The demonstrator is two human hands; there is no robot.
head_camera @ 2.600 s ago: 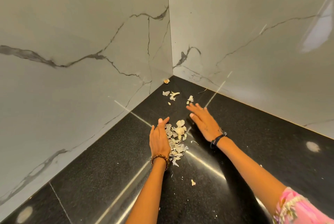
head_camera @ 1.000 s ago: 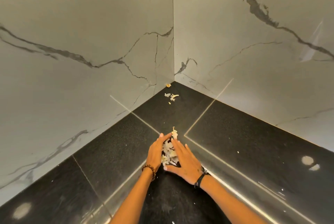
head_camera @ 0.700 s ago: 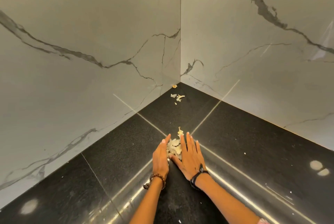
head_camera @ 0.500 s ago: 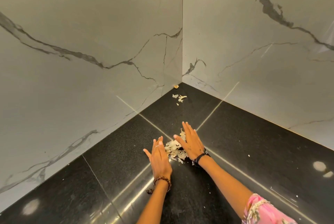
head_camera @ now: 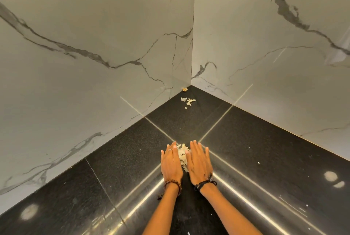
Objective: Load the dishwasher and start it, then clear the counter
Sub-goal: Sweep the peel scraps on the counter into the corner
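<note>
A small heap of pale garlic peels (head_camera: 182, 156) lies on the black granite counter (head_camera: 265, 159). My left hand (head_camera: 171, 162) and my right hand (head_camera: 199, 161) lie flat on the counter with straight fingers, one on each side of the heap, pressing it together between them. Most of the heap is hidden by the two hands. A few more peels (head_camera: 188, 102) lie farther back, and one brownish scrap (head_camera: 184, 89) sits in the corner against the wall.
Two white marble walls (head_camera: 94, 45) meet in a corner behind the counter. Tiny white crumbs (head_camera: 258, 162) dot the counter on the right. Bright light reflections streak the glossy surface near me.
The hands have come closer together, squeezing the spread peels into a tighter heap. They have also slid a little toward me.
</note>
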